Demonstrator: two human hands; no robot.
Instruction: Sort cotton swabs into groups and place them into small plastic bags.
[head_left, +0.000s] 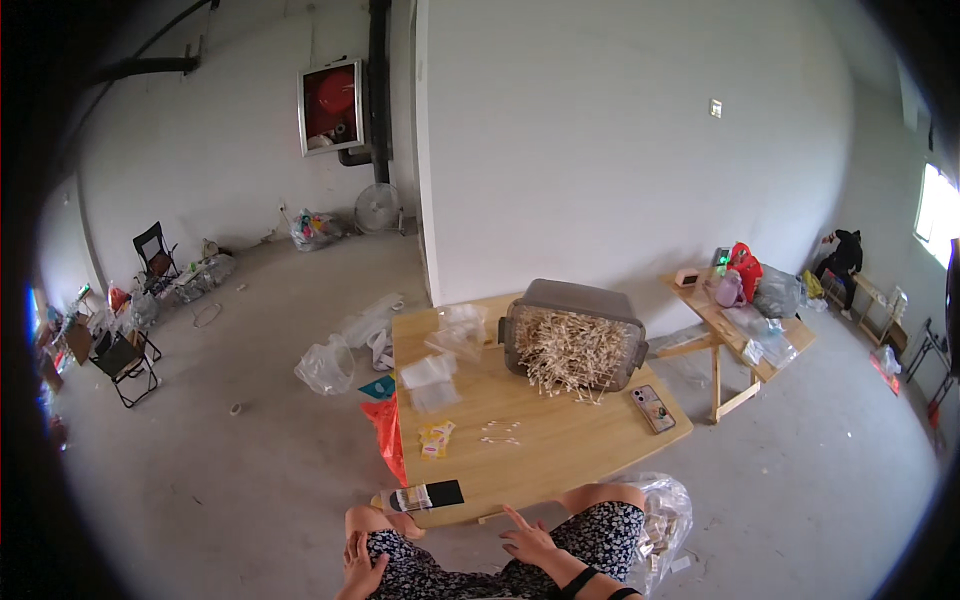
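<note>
My left hand (360, 570) rests flat on my left thigh, holding nothing. On my right thigh lies my right hand (530, 542), fingers spread and empty. Both sit below the near edge of a light wooden table (560, 450). A grey plastic bin (572, 332) tipped on its side spills many thin wooden sticks onto the tabletop. A few loose sticks (500, 432) lie mid-table beside small yellow packets (436, 438). A flat black and white piece (430, 496) sits at the near edge.
A phone (653, 408) lies at the table's right edge, clear plastic bags (432, 380) at its left. A red bag (388, 432) hangs off the left side. A filled clear bag (662, 520) stands by my right knee. A second cluttered table (740, 320) and a crouching person (842, 256) are at right.
</note>
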